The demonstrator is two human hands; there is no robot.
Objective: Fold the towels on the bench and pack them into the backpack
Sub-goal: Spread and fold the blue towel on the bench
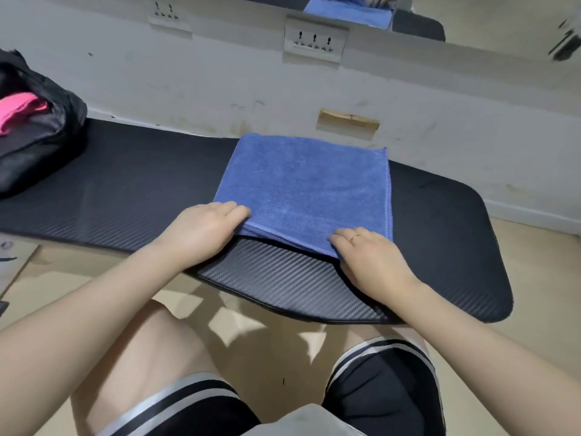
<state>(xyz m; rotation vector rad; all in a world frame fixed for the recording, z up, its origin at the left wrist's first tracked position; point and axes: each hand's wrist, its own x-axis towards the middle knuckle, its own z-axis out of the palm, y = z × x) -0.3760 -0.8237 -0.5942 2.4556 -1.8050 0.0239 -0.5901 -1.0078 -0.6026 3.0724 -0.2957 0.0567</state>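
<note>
Both hands, left hand (201, 228) and right hand (371, 259), pinching blue towel's (301, 180) near edge.

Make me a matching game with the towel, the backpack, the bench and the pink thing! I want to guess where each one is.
Things:
1. blue towel
2. black backpack
3. pink cloth
4. bench

Places:
A. inside the open bag
B. against the white wall, under everything else
C. at the far left end of the pad
D. lying in the middle, near edge gripped by the left hand and right hand

Pairs: 1-D, 2-C, 3-A, 4-B
</note>
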